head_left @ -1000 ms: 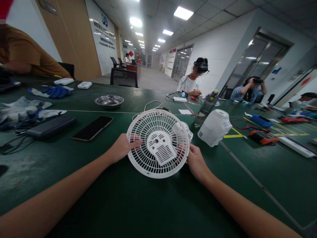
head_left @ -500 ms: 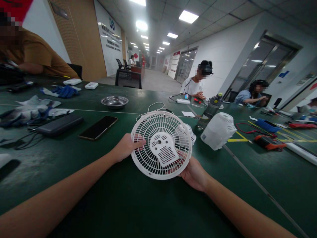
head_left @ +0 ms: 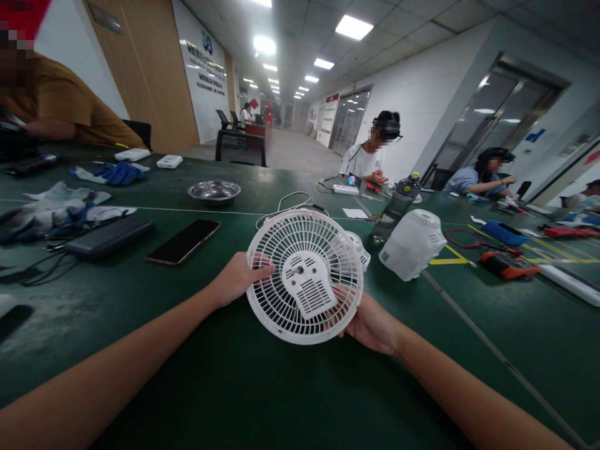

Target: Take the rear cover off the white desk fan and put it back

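Note:
A round white plastic fan grille (head_left: 304, 275) is held up just above the green table (head_left: 281, 387), its slotted centre plate facing me. My left hand (head_left: 234, 279) grips its left rim, thumb on the front and fingers behind. My right hand (head_left: 372, 325) cups the lower right rim from underneath, fingers showing through the grille. Behind the grille lies another white fan part (head_left: 359, 249), with a white cable (head_left: 288, 204) beyond it.
A white fan housing (head_left: 412, 244) and a water bottle (head_left: 394, 209) stand to the right. A black phone (head_left: 182, 241), a power bank (head_left: 110, 236), gloves (head_left: 47, 209) and a steel bowl (head_left: 214, 190) lie to the left. Other people sit around the table; tools (head_left: 509, 264) lie far right.
My right hand has slid from the grille's right edge to under its lower right rim. The grille has turned slightly and tilted; my left hand keeps its grip.

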`<state>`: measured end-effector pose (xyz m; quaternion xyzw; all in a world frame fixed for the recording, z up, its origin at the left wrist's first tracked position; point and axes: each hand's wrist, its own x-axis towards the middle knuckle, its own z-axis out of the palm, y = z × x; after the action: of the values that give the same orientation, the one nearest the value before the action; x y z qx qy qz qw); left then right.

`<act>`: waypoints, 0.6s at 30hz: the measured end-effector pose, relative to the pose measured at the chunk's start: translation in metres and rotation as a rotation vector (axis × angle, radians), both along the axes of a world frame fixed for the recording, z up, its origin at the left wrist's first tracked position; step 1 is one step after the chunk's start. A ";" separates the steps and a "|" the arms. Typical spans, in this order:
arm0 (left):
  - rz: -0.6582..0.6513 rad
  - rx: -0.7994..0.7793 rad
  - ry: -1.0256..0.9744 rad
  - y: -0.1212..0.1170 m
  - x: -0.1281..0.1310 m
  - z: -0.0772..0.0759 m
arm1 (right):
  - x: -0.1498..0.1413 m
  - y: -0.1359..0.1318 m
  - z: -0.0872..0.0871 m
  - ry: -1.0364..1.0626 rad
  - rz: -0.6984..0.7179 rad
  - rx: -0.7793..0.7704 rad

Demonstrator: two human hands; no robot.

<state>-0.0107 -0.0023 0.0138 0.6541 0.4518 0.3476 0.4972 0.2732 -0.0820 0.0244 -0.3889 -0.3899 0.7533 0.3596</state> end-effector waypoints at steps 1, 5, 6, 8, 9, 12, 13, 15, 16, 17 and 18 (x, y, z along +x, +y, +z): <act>0.002 -0.001 0.005 0.000 0.000 0.000 | 0.001 0.000 0.002 -0.007 0.010 -0.001; -0.007 -0.001 0.016 0.000 0.001 0.000 | 0.002 0.000 0.009 -0.023 0.031 -0.024; -0.006 0.001 0.018 -0.001 0.001 0.001 | 0.002 -0.001 0.010 -0.028 0.045 -0.035; -0.004 0.000 0.017 -0.001 0.001 0.002 | 0.002 -0.001 0.011 -0.042 0.078 -0.057; 0.000 -0.001 0.014 -0.002 0.002 0.002 | 0.002 -0.001 0.011 -0.048 0.087 -0.068; 0.005 0.009 0.009 -0.003 0.002 0.003 | 0.002 -0.002 0.008 -0.053 0.044 -0.106; 0.006 0.018 0.011 -0.004 0.001 0.002 | 0.002 -0.002 0.007 -0.051 0.013 -0.119; 0.015 0.041 0.017 -0.005 0.001 0.002 | 0.001 -0.003 0.007 -0.040 -0.042 -0.134; 0.027 0.056 0.022 -0.006 0.001 0.002 | 0.000 -0.004 0.008 -0.033 -0.066 -0.131; 0.045 0.078 0.031 -0.007 0.001 0.001 | -0.002 -0.005 0.010 -0.024 -0.090 -0.120; 0.067 0.105 0.040 -0.008 0.002 0.001 | -0.004 -0.007 0.012 -0.011 -0.110 -0.100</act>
<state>-0.0092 -0.0103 0.0144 0.6706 0.4646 0.3742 0.4409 0.2695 -0.0889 0.0367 -0.4313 -0.3316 0.7488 0.3786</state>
